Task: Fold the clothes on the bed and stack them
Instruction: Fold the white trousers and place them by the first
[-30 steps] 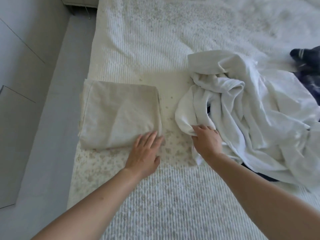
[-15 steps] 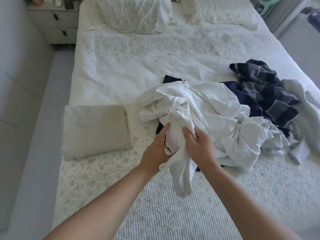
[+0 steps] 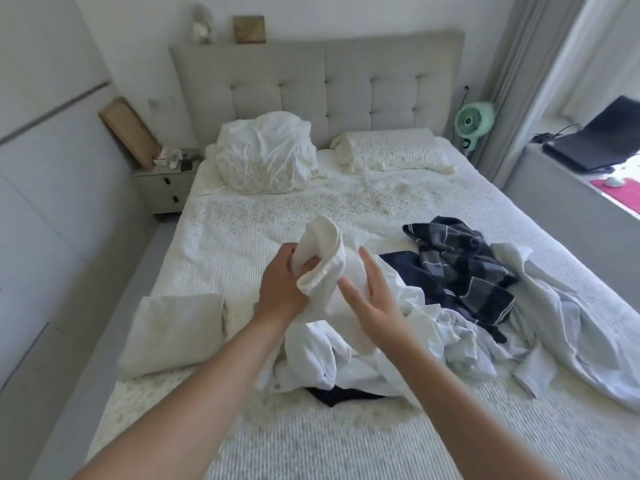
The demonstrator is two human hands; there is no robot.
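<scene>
Lifting the white garment (image 3: 323, 268) above the bed (image 3: 242, 233), the left hand (image 3: 280, 289) grips its edge while the open right hand (image 3: 372, 299), just beside, should catch another edge to spread it.

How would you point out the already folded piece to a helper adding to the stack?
Start at the bed and go to its left edge, level with the left hand. The folded beige cloth lies flat there, a neat rectangle apart from the rumpled white clothes.
</scene>
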